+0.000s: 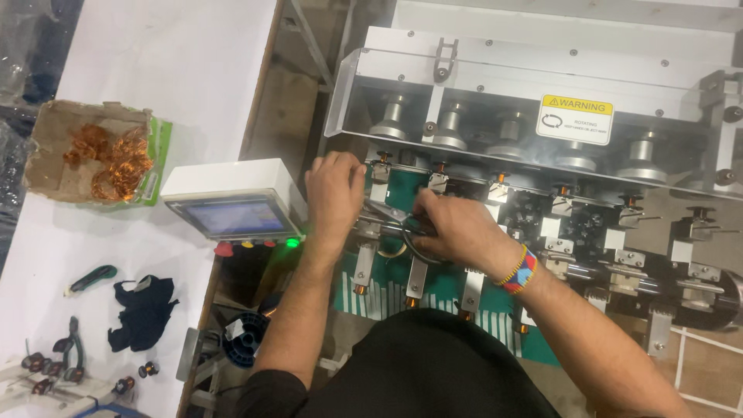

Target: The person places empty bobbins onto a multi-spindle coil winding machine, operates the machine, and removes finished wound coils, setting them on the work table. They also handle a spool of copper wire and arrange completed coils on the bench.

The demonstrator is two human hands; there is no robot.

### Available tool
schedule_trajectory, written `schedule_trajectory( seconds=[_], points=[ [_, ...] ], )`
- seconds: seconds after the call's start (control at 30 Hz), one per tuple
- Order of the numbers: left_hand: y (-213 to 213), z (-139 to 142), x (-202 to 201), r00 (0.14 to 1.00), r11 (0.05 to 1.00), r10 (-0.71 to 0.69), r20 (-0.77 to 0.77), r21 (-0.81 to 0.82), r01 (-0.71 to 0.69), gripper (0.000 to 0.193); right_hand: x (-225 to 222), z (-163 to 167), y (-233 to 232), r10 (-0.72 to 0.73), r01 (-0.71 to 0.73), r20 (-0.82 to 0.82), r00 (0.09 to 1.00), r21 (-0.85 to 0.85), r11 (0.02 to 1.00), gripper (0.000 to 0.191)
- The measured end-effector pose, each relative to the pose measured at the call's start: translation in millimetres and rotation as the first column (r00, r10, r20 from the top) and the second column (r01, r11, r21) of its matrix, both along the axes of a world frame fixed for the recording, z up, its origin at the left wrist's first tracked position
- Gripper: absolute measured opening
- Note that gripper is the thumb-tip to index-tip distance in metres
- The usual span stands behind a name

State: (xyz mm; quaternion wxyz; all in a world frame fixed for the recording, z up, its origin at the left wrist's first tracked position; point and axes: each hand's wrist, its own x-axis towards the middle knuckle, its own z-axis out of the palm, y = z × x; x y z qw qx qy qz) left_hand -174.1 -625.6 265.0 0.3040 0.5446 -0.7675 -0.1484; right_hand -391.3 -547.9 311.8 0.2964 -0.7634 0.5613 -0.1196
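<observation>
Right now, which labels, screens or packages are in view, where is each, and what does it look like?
Warning label: on the machine's clear guard, upper right; rectangular, yellow strip over white.
Control screen: in a white box left of the left hand; bluish display, with red, yellow and green buttons below.
Torn cardboard box: far left on the white table; brown with a green edge, holding copper wire coils.

Winding machine (542,93): left hand (334,193) on spindle; right hand (453,228) gripping scissors (410,232). White table (178,70): box of copper coils (93,155).
</observation>
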Motion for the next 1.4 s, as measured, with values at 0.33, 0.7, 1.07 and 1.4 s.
schedule_trajectory(
  seconds=[0.33, 0.7, 1.07, 1.4],
  points=[
    [24.6, -26.5, -35.6, 0.994, 0.991, -0.107, -0.03, -0.084, 0.104, 0.003, -65.3, -11.8, 153.7, -0.426, -0.002, 0.372, 0.825, 0.755, 0.656, 0.037],
    [37.7, -17.5, -63.1, 0.977, 0.977, -0.159, 0.14, -0.119, 0.176, 0.009, -162.6, -229.9, 331.8, -0.66, 0.688, -0.203, 0.723, 0.288, 0.666, 0.043],
    [198.5, 45.8, -283.5, 0.706, 0.693, -0.708, 0.022, -0.169, 0.701, 0.019, -279.8, -247.1, 236.5, -0.746, 0.806, 0.466, 0.475, 0.11, 0.582, 0.034],
    [222.2, 13.6, -497.8, 0.781, 0.706, -0.484, 0.394, -0.352, 0.615, 0.028, -266.7, -253.0, 422.6, -0.454, 0.46, 0.292, 0.842, 0.054, 0.886, 0.021]
  ],
)
